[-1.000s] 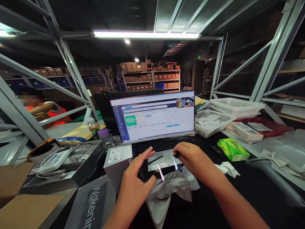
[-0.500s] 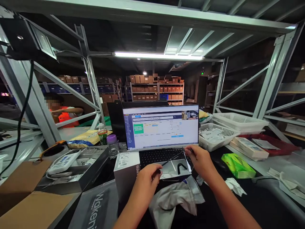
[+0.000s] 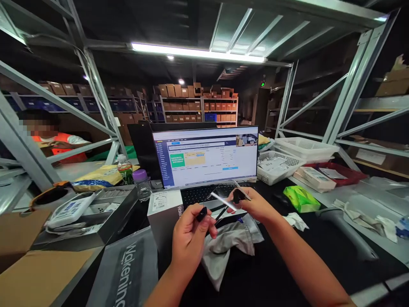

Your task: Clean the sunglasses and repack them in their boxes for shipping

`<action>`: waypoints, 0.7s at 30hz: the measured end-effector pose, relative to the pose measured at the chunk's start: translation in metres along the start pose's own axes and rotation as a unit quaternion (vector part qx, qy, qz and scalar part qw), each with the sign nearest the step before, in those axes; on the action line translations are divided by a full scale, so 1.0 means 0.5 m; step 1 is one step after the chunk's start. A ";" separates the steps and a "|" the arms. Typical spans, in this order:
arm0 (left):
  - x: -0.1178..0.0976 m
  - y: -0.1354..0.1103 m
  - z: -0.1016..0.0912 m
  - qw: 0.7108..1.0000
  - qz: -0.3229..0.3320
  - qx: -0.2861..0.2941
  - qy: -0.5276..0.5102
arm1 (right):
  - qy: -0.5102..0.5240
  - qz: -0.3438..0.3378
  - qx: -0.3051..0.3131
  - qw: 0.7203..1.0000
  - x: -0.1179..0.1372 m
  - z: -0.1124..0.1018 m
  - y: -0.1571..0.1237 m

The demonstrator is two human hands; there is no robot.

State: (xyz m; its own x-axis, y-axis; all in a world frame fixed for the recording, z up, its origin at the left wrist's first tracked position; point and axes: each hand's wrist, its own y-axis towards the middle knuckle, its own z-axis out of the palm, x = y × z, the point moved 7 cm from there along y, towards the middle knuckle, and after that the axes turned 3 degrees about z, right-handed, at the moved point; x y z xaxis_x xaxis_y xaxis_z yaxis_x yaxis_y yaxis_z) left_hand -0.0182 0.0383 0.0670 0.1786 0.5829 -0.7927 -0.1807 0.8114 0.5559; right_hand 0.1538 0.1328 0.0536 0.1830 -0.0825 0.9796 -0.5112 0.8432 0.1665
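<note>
A thin dark band with black end pieces [image 3: 202, 214] stretches between my hands, above the front of the keyboard [image 3: 191, 194]. My left hand [image 3: 190, 232] pinches one black end. In my right hand [image 3: 252, 204] is the other black part, its fingers closed round it. A bright, pale strip [image 3: 223, 201] shows by the right fingertips; whether it is separate or a reflection, I cannot tell. Below the hands lies a rumpled grey cloth pouch [image 3: 228, 247]. A white and grey Wakening box [image 3: 164, 207] stands upright beside my left hand. The open tray behind the hands is mostly hidden.
A monitor [image 3: 204, 157] stands ahead. On the left are an open grey box [image 3: 110, 221] of parts and a cardboard box [image 3: 57, 273]. White baskets [image 3: 279, 170], a green tissue pack [image 3: 301, 198] and a grey scanner [image 3: 348, 232] are to the right. A person in orange works far left.
The view has shifted right and tipped down. My hands have come closer together and lifted the band off the tray, and the black end pieces now show in both hands.
</note>
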 end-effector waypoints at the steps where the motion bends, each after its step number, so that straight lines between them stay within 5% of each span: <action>1: 0.006 0.001 0.000 1.000 -0.008 0.006 -0.007 | 0.013 0.010 0.000 1.000 -0.003 0.000 -0.003; 6: 0.017 0.022 -0.019 0.992 -0.005 -0.002 0.126 | 0.132 0.038 -0.020 0.990 -0.021 -0.032 -0.036; 11: 0.056 0.037 -0.016 0.977 -0.016 0.055 0.205 | 0.095 0.045 -0.002 0.994 -0.033 -0.080 -0.106; 15: 0.116 0.026 0.016 0.977 -0.101 0.101 0.161 | 0.096 0.039 -0.013 0.995 -0.050 -0.119 -0.159; 21: 0.158 -0.008 0.077 0.978 -0.168 0.094 0.077 | 0.058 0.005 -0.080 0.995 -0.075 -0.164 -0.181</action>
State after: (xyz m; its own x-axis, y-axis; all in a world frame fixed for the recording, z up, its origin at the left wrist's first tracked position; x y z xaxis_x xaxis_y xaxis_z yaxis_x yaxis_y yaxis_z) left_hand 0.0339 0.0829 0.0116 0.0473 0.2794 -0.9590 0.0461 0.9585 0.2815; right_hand 0.2620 0.1030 -0.0076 0.2796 -0.0191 0.9599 -0.3753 0.9181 0.1275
